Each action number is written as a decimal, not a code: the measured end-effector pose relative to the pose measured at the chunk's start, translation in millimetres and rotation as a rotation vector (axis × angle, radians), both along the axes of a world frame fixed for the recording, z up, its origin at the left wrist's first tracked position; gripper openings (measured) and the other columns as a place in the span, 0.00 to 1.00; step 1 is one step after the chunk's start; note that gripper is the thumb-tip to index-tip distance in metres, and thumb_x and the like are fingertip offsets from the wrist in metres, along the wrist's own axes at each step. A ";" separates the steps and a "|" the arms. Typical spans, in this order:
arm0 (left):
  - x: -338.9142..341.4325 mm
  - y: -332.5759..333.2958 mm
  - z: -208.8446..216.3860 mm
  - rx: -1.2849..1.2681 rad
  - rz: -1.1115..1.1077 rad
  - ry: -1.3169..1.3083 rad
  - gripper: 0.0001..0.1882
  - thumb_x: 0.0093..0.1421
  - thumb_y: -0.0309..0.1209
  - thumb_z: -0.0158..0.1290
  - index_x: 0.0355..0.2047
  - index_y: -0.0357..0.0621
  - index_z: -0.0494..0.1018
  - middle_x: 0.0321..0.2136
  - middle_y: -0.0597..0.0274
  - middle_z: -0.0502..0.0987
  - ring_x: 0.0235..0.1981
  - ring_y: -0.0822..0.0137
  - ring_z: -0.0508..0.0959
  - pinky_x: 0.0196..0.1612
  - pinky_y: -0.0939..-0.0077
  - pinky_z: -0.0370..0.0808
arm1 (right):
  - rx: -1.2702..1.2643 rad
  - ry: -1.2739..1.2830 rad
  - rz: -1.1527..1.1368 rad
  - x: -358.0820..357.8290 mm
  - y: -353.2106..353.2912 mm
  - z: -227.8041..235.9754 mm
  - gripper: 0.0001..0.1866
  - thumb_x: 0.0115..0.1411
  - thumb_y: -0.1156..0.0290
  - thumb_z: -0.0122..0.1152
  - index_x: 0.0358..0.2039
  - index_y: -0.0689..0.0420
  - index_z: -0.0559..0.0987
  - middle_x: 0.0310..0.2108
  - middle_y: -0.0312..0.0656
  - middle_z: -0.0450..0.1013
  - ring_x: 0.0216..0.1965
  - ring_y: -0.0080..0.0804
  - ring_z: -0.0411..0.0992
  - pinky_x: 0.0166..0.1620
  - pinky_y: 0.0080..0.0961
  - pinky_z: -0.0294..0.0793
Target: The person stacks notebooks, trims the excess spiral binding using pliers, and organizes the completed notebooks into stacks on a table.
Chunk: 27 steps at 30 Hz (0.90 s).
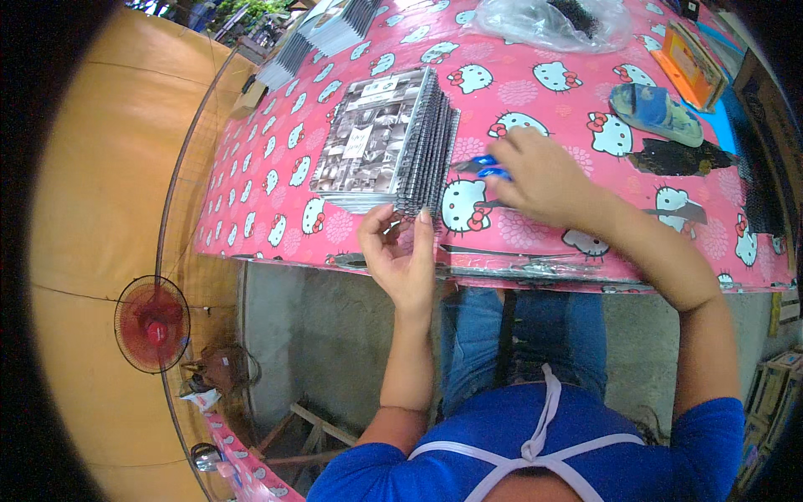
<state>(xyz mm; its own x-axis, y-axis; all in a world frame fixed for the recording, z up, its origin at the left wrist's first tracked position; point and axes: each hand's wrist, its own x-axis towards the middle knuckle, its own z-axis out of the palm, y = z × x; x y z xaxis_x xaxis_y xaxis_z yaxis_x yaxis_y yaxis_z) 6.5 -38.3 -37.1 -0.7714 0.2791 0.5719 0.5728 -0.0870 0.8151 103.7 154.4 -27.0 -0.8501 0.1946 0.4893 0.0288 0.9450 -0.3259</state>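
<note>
A stack of spiral notebooks with grey, black-and-white photo covers lies on the pink table, black wire coils along its right side. At the stack's near end is my left hand, palm up. Its thumb and fingers are spread apart and touch the near edge by the coils. To the right of the coils, my right hand is closed round a pair of blue-handled pliers. The jaws point left toward the coils, a small gap away. My fingers hide part of the handles.
A patterned pink cloth covers the table. More notebook stacks stand at the far left, a clear plastic bag at the back. Rightward are a blue-and-beige pad-like thing and an orange frame. A red fan is at left.
</note>
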 end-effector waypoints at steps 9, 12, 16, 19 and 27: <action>-5.8 4.2 4.6 0.009 0.019 -0.087 0.13 0.53 0.21 0.59 0.39 0.37 0.69 0.34 0.64 0.71 0.31 0.78 0.71 0.35 0.84 0.70 | 0.239 0.123 0.038 -29.3 -27.7 16.3 0.25 0.55 0.44 0.53 0.42 0.51 0.72 0.38 0.45 0.67 0.42 0.43 0.68 0.42 0.53 0.63; -4.8 4.9 6.0 0.015 -0.005 -0.135 0.12 0.53 0.20 0.59 0.37 0.37 0.70 0.33 0.64 0.73 0.31 0.78 0.71 0.35 0.84 0.70 | 0.255 0.110 0.047 -28.4 -27.4 17.8 0.25 0.54 0.44 0.54 0.42 0.50 0.73 0.39 0.45 0.67 0.43 0.43 0.68 0.44 0.52 0.64; -6.9 2.9 7.0 0.003 0.031 -0.121 0.10 0.53 0.20 0.60 0.34 0.36 0.72 0.32 0.65 0.73 0.30 0.78 0.71 0.35 0.85 0.70 | 0.198 0.082 0.109 -29.3 -23.4 25.2 0.27 0.52 0.43 0.56 0.39 0.54 0.74 0.36 0.46 0.69 0.41 0.43 0.70 0.43 0.47 0.68; -8.6 2.5 5.1 0.022 0.036 -0.098 0.09 0.52 0.20 0.60 0.33 0.37 0.72 0.32 0.65 0.74 0.30 0.78 0.71 0.34 0.85 0.70 | 0.173 0.030 0.071 -34.1 -17.9 26.8 0.30 0.51 0.39 0.55 0.31 0.59 0.76 0.28 0.48 0.72 0.33 0.44 0.73 0.36 0.41 0.72; -10.7 5.3 7.8 0.137 -0.050 -0.223 0.08 0.54 0.20 0.58 0.31 0.38 0.70 0.32 0.63 0.74 0.28 0.81 0.69 0.31 0.88 0.68 | 0.028 -0.085 0.006 -37.6 -22.3 16.6 0.37 0.50 0.33 0.50 0.14 0.59 0.78 0.14 0.51 0.72 0.18 0.46 0.74 0.23 0.40 0.73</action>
<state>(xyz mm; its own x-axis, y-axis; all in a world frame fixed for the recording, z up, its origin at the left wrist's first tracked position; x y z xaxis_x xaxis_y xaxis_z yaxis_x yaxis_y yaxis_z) -4.3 -32.9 -29.3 -0.8699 0.2514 0.4244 0.3725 -0.2291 0.8993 66.1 132.2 -10.4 -0.8898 0.1769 0.4207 0.0497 0.9539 -0.2961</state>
